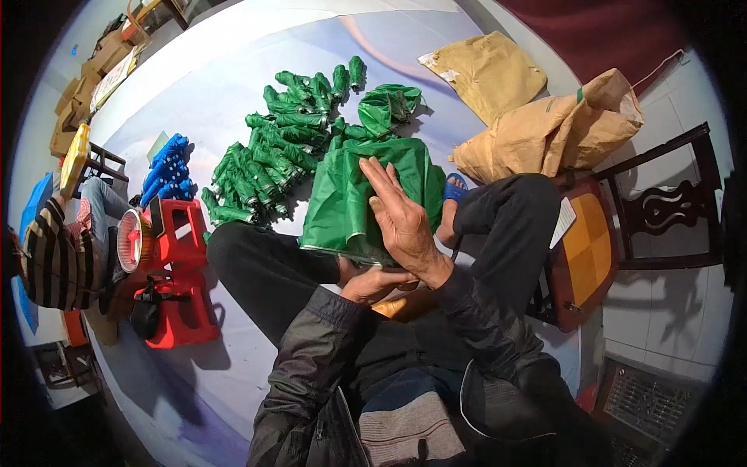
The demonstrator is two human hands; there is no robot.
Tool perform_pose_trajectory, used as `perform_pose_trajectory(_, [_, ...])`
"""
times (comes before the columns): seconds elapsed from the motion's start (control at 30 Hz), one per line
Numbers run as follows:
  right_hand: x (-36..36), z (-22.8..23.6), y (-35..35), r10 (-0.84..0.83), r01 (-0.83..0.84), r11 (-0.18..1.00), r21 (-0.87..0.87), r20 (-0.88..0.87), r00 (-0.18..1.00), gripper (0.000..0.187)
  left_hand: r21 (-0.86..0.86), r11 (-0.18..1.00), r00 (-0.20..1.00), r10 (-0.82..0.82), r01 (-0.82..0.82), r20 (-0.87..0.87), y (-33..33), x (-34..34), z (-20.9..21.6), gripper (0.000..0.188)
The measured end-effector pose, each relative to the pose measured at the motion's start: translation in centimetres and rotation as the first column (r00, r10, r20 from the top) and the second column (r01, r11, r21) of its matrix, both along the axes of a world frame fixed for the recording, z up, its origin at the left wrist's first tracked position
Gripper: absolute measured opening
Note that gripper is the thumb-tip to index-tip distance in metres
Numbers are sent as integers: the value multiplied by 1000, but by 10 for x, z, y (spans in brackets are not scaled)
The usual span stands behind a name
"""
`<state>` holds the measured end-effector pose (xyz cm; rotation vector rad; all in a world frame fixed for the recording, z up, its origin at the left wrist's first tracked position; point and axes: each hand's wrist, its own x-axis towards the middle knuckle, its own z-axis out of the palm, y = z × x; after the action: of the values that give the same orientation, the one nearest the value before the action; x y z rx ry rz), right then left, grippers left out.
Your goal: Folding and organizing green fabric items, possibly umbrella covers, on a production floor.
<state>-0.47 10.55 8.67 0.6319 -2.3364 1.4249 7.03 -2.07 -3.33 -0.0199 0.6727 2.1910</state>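
Observation:
A green folding umbrella is in front of me, its canopy loose and spread in wide folds above my lap. Beneath its near edge my left hand is closed around the umbrella's lower end, which the cloth and my other hand partly hide. My right hand lies flat against the canopy, fingers stretched out and pointing away from me. Just beyond it, several rolled green umbrellas lie in a heap on the floor. A looser green umbrella rests at the heap's right side.
Tan sacks lie at the right, near a dark wooden chair. Red plastic stools and blue dotted umbrellas are at the left. Another person in a striped top sits at the far left. Cardboard boxes stand behind.

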Motion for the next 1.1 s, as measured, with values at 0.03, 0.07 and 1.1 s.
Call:
perform_pose_trajectory(0.03, [0,0,-2,52,-52,999,7,19,998,48,-4,1000,1000,5,-5,3,-2,0,-5,50])
perform_pose_trajectory(0.07, [-1,-1,-3,103,-104,995,14,39,994,48,-117,993,977,-22,-3,-211,-4,-1,-15,51])
perform_pose_trajectory(1.1, [-68,8,98,72,-94,994,51,326,943,53,-36,965,962,-258,261,87,8,-13,58,36])
